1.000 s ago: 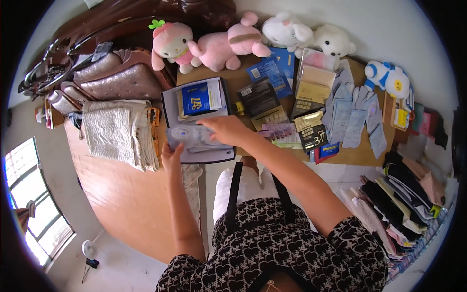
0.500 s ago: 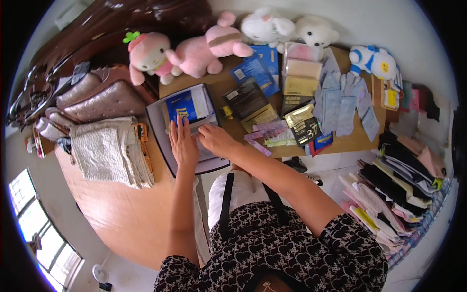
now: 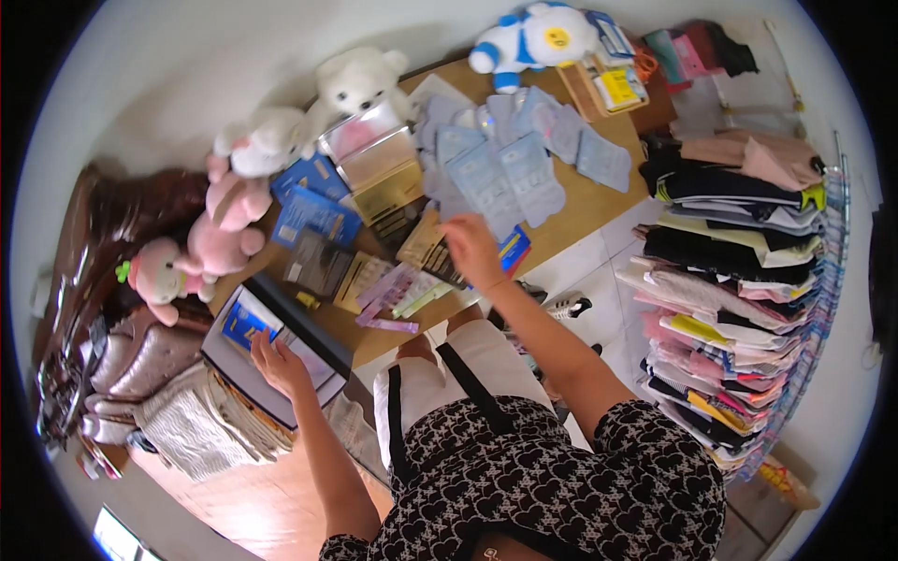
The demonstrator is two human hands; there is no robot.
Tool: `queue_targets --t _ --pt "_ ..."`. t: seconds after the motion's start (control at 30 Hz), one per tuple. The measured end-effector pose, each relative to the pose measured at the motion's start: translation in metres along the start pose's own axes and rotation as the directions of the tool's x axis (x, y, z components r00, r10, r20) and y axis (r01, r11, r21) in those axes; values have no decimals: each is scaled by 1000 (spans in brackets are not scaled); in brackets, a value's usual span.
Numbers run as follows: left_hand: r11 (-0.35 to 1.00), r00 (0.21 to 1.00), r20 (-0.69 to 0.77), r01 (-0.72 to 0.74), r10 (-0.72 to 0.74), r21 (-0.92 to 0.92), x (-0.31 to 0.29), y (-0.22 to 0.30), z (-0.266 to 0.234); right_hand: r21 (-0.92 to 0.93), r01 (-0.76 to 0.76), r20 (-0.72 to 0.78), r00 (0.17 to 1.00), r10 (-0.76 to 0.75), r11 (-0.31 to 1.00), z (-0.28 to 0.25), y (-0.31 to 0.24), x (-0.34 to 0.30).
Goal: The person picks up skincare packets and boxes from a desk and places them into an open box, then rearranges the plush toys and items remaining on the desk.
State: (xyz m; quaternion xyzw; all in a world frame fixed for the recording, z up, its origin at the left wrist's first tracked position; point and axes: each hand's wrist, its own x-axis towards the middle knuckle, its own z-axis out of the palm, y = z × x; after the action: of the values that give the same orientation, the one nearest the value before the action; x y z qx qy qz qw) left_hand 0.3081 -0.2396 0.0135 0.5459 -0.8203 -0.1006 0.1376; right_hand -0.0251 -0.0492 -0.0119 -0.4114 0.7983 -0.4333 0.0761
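Observation:
My left hand (image 3: 281,366) rests at the open, pale-lined box (image 3: 299,395) at left, fingers stretched out. Its fingertips are at a blue packet (image 3: 245,324) lying in the box. Over the table, my right hand (image 3: 474,251) has its bent fingers on the upper right corner of a black and gold flat packet (image 3: 428,245). The thumb is hidden, so the grip shows only in part. Just left of that packet are slim pink and purple sachets (image 3: 385,294) and a green one (image 3: 423,294). A darker flat packet (image 3: 320,264) lies farther left.
Pale blue packets (image 3: 505,168) spread over the table's (image 3: 599,208) right half, beside gold boxes (image 3: 388,178). Plush toys (image 3: 360,82) line the back. Folded towels (image 3: 201,421) lie beside the box. Clothes (image 3: 730,280) hang on a rack at right.
My right hand has left the box and reached right to the black and gold packet. My left hand stays at the box. The view has swung to the right.

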Motion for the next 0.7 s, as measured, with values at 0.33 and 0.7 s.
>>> queue_targets --t 0.33,0.7 --pt "718 795 552 231 250 -657 -7 262 77 -646 -328 -114 934 337 689 -201 238 35" --pt "533 481 875 726 57 -434 -31 395 215 -714 -415 114 725 679 564 -242 303 81"
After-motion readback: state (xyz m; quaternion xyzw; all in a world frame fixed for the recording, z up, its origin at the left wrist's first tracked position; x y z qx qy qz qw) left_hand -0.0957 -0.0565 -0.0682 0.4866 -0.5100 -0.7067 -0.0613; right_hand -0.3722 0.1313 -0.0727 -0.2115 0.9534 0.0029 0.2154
